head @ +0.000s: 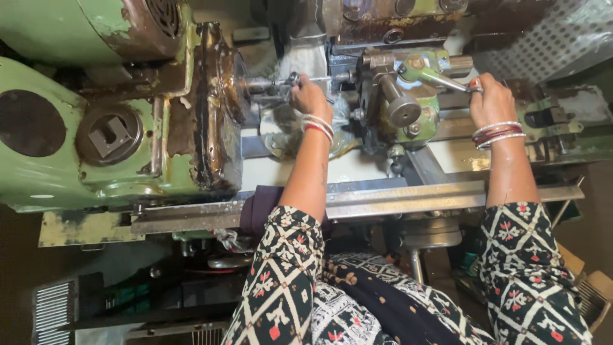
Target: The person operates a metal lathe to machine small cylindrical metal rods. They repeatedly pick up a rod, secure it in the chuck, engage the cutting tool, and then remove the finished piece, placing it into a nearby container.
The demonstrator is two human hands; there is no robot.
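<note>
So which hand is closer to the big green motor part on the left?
Left. The left hand is at the spindle just beside the green headstock; the right hand grips the lever handle farther away.

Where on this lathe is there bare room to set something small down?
The pale flat bed between the left hand and the tool post is bare, as is the grey front rail. It is crowded around the chuck and at the lever that the right hand grips.

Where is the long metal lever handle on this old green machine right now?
In the head view the lever handle sits upper right, slanting out from the green tool block; the right hand grips its outer end, above the bangled wrist.
</note>
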